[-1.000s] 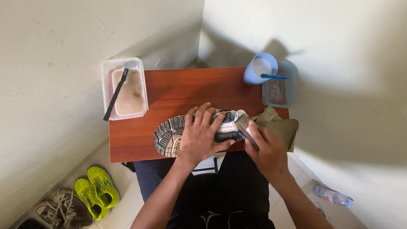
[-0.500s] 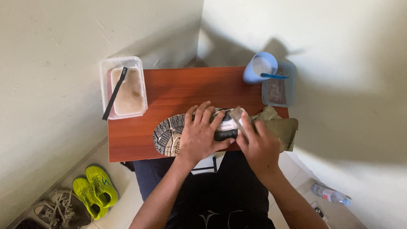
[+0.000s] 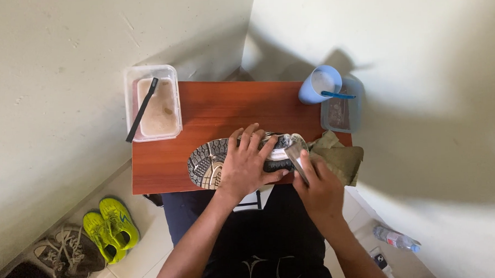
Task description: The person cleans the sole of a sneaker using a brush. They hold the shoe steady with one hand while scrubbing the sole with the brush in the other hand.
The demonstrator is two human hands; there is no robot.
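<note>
A black brush (image 3: 142,108) is lying across the clear tub (image 3: 152,102) of murky water; the left hand (image 3: 247,166), its grip spread flat, is pinning the sneaker (image 3: 210,159), while the right hand (image 3: 319,187) is clamping a grey cloth (image 3: 296,156).

Small red-brown wooden table (image 3: 224,109) standing against pale walls. Lying on it: far left, overhanging the edge, a clear plastic tub (image 3: 152,103) of murky water with a dark brush (image 3: 142,110) resting across it; far right, a light blue cup (image 3: 318,84) beside another clear container (image 3: 345,105); near middle, a sneaker (image 3: 212,159) sole up; near right, an olive cloth (image 3: 341,160) hanging over the edge. Lying on the tiled floor (image 3: 152,241) near left: yellow-green shoes (image 3: 110,226), grey-brown shoes (image 3: 68,255); near right, a plastic bottle (image 3: 396,239).
</note>
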